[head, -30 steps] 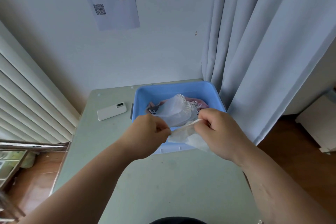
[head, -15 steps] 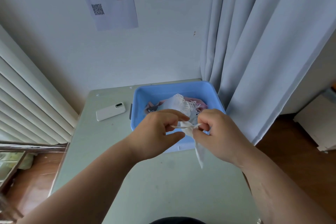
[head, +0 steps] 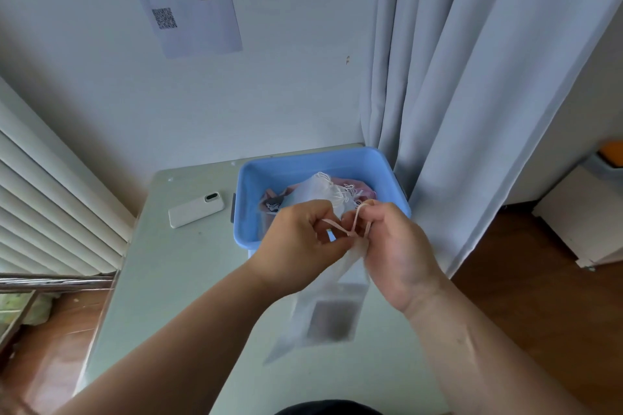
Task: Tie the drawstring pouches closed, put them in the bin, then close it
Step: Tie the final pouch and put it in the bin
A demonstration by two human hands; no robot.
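A sheer white drawstring pouch (head: 323, 313) hangs blurred below my hands, over the table in front of the blue bin (head: 323, 158). My left hand (head: 296, 239) pinches one end of its pale pink drawstring (head: 350, 226). My right hand (head: 394, 246) pinches the other end, with a loop of string wound over its fingers. The two strands cross between my fingertips. Inside the bin lie other pouches (head: 323, 192), white and pink, with gathered tops. No lid is visible.
A white phone (head: 196, 209) lies on the grey-green table (head: 175, 280) left of the bin. Grey curtains (head: 472, 111) hang right of the bin, touching its far corner. A radiator (head: 50, 199) stands to the left. The wooden floor shows on both sides.
The pouch, bunched between my hands before, now hangs stretched downward. My hands rose slightly and drew the string ends apart into a crossing with a loop.
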